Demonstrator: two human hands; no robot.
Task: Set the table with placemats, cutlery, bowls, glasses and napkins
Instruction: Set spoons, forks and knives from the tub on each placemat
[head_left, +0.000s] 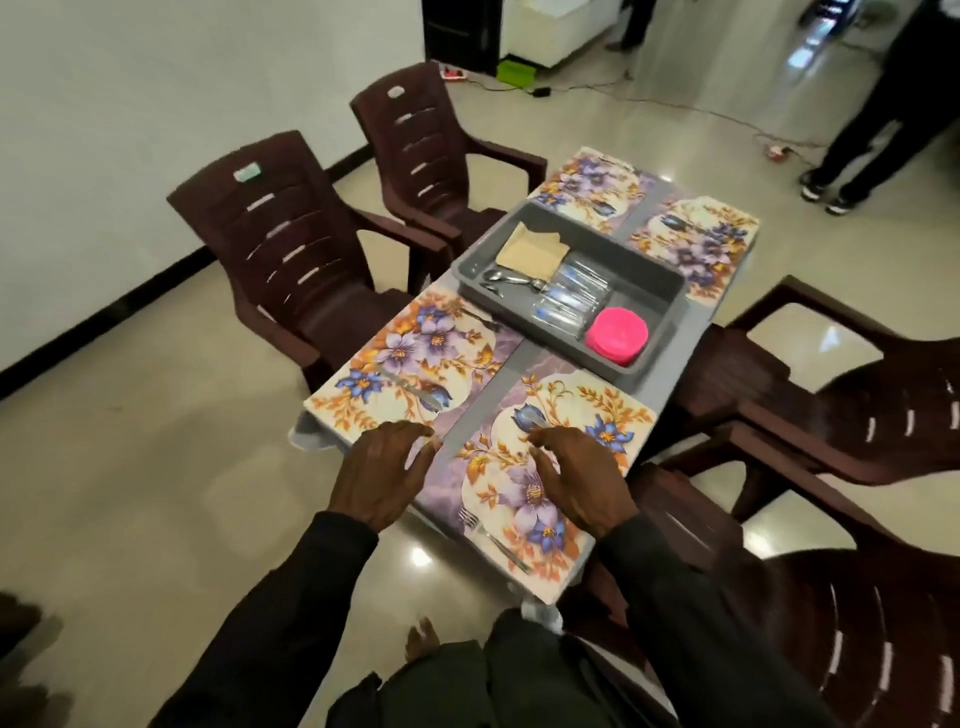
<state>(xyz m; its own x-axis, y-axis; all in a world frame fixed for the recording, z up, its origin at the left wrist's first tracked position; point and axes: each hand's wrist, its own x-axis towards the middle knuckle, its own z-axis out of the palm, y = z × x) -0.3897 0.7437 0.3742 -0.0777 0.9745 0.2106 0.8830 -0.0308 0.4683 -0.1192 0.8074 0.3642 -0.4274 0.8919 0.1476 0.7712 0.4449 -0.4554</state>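
Observation:
Four floral placemats lie on the small table: near left (410, 364), near right (566, 415), far left (587, 182), far right (696, 244). A fork (493, 540) lies on the near right mat, a knife (410, 387) and a fork (480, 317) on the near left mat. A grey tub (660, 291) in the middle holds beige napkins (530, 249), spoons (509, 280), clear glasses (571, 296) and stacked pink bowls (618, 332). My left hand (379, 478) hovers at the near table edge, fingers apart. My right hand (576, 478) is over the near right mat, fingers spread, empty.
Two dark brown plastic chairs (291, 249) stand left of the table and two more (831, 415) on the right. A person's legs (862, 130) stand at the far right, with cables (649, 98) on the glossy floor behind the table.

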